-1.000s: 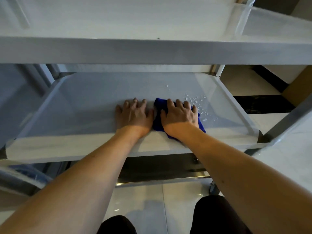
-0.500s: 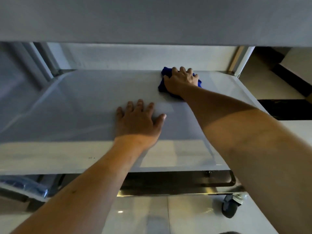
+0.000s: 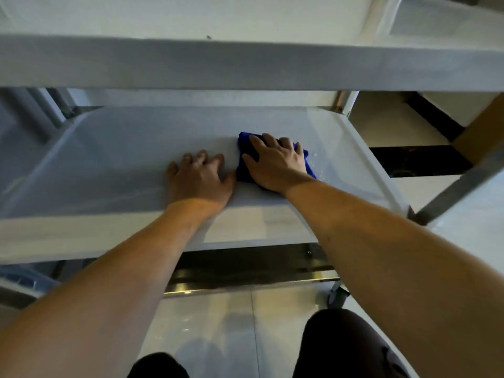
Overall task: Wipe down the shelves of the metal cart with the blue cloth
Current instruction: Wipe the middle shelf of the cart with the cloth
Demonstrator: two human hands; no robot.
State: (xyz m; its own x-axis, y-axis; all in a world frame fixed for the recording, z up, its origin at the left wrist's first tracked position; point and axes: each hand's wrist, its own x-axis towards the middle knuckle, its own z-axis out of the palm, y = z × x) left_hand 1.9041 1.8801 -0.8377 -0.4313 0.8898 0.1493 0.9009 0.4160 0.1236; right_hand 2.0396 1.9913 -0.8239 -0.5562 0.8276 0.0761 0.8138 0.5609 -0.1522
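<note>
Right hand [image 3: 275,165] is pressing the blue cloth [image 3: 245,148] flat on the cart's middle shelf [image 3: 122,159], right of centre, fingers curled over it for grip, while the left hand [image 3: 200,178] lies open just beside it, probably bracing.

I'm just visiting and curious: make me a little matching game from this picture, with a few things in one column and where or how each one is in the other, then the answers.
Things:
1. blue cloth
2. left hand
3. right hand
4. caster wheel

States:
A. flat on the bare middle shelf
B. on the floor, below the shelf's right corner
C. bunched under a hand
D. pressing down on the cloth

Pairs: 1-C, 2-A, 3-D, 4-B
</note>
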